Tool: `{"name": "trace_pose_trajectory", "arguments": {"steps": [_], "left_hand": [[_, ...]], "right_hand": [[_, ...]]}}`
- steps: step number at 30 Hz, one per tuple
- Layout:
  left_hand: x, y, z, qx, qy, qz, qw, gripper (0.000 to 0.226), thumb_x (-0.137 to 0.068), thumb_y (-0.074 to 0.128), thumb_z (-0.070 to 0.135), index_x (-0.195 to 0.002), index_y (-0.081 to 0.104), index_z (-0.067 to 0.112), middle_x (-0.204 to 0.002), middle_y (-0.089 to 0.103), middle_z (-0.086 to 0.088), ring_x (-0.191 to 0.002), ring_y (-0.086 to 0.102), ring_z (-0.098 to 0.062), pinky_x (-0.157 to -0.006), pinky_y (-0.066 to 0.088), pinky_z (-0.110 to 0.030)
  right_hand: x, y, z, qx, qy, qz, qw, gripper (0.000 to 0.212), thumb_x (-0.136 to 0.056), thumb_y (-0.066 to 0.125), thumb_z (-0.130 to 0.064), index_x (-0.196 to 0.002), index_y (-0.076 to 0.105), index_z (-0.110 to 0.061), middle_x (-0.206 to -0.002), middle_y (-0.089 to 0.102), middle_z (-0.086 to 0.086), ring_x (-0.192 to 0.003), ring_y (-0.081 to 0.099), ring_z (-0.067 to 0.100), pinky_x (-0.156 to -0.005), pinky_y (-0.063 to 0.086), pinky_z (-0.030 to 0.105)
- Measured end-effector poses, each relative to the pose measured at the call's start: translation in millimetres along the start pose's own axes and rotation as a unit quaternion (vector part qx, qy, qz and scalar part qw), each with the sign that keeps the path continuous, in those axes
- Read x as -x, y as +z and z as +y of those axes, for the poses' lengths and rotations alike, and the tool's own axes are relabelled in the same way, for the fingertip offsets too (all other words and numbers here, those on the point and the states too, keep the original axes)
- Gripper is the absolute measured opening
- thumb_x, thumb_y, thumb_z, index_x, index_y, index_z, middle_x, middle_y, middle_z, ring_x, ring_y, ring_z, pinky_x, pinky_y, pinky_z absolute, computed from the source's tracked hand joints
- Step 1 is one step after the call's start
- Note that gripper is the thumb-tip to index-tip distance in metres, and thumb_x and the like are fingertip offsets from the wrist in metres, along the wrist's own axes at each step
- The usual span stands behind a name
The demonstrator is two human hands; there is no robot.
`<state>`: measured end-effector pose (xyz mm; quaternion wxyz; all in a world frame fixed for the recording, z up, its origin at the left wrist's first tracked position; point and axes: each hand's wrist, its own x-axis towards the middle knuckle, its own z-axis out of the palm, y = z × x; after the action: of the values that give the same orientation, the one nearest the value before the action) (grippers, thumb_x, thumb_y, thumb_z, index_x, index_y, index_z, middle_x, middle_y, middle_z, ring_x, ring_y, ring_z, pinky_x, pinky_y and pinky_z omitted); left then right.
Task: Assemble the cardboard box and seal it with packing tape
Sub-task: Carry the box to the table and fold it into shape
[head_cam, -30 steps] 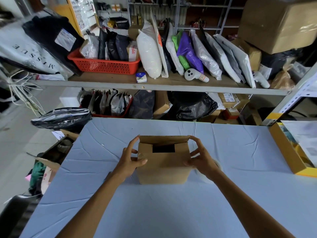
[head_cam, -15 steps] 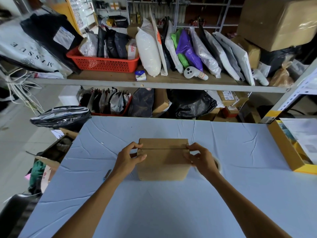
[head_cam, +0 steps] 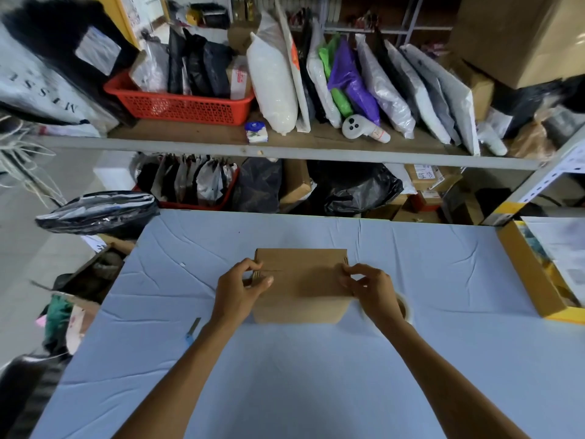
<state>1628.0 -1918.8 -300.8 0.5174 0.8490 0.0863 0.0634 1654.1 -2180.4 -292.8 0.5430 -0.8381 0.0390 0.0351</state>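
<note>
Cardboard box (head_cam: 300,285) sits centre frame on the desk (head_cam: 285,375), top flaps folded shut. Left hand (head_cam: 240,288) and right hand (head_cam: 368,288) pinch its upper side corners. Judged light, stiff-walled; flaps likely springy, so hold near the seam. Tape roll (head_cam: 405,308) just right.

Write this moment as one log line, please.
cardboard box: flaps closed, untaped | left hand: on left edge | right hand: on right edge | tape roll: on table

Top flaps of the cardboard box (head_cam: 300,285), open a second ago, now folded flat and closed.
</note>
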Motion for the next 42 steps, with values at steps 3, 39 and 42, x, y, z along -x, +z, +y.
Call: {"name": "trace_pose_trajectory", "arguments": {"steps": [3, 39, 42], "left_hand": [[-4, 2, -4, 0.000, 0.002, 0.001, 1.000, 0.018, -0.076, 0.078, 0.024, -0.080, 0.062, 0.015, -0.112, 0.068, 0.005, -0.089, 0.068, -0.012, -0.077, 0.055, -0.028], [2, -3, 27, 0.030, -0.041, 0.034, 0.998, 0.035, -0.082, 0.072, 0.020, -0.116, 0.062, 0.025, -0.116, 0.063, 0.004, -0.104, 0.057, -0.013, -0.085, 0.044, -0.021], [2, -4, 28, 0.032, -0.038, 0.030, 0.998, 0.040, -0.082, 0.072, 0.021, -0.120, 0.059, 0.027, -0.118, 0.060, 0.004, -0.107, 0.054, -0.011, -0.087, 0.044, -0.023]], "right_hand": [[0, 2, 3, 0.001, 0.006, 0.014, 1.000, 0.023, -0.084, 0.073, -0.016, -0.105, 0.074, -0.007, -0.079, 0.067, 0.015, -0.061, 0.055, 0.015, -0.056, 0.041, 0.011], [-12, -11, -9, 0.026, -0.047, -0.032, 0.998, 0.036, -0.082, 0.074, -0.009, -0.115, 0.065, -0.021, -0.098, 0.068, 0.005, -0.077, 0.066, 0.010, -0.060, 0.056, 0.016], [-11, -12, -11, 0.026, -0.057, -0.042, 0.997, 0.040, -0.083, 0.073, -0.012, -0.120, 0.062, -0.024, -0.100, 0.067, 0.004, -0.080, 0.066, 0.010, -0.060, 0.052, 0.011]]}}
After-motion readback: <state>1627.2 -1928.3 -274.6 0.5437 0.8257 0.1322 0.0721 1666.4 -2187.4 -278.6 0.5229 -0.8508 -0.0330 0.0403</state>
